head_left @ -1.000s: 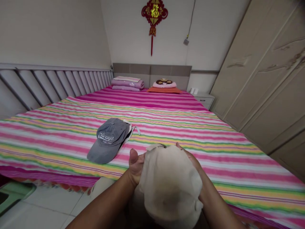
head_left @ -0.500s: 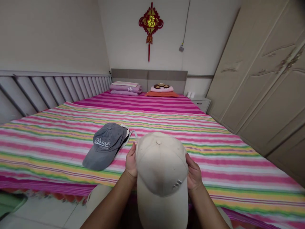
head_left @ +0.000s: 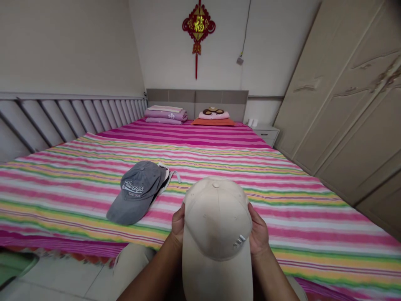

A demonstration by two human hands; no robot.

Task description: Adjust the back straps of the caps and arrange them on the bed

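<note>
A cream baseball cap with a small stripe logo is held up in front of me, its brim toward my body. My left hand grips its left side and my right hand grips its right side; both thumbs show, while most of the fingers are hidden behind the cap. To the left, a grey baseball cap with white "Always" lettering lies on the striped bedsheet. Its brim points toward the near left, and a pale strap sticks out at its back.
Folded purple bedding and a pink-and-orange stack sit by the headboard. A railing runs along the left, a wardrobe along the right. A white nightstand stands at the far right corner.
The cream cap and both my hands have shifted slightly right and a little down. More of the grey cap's strap now shows. The grey cap stays on the sheet.
</note>
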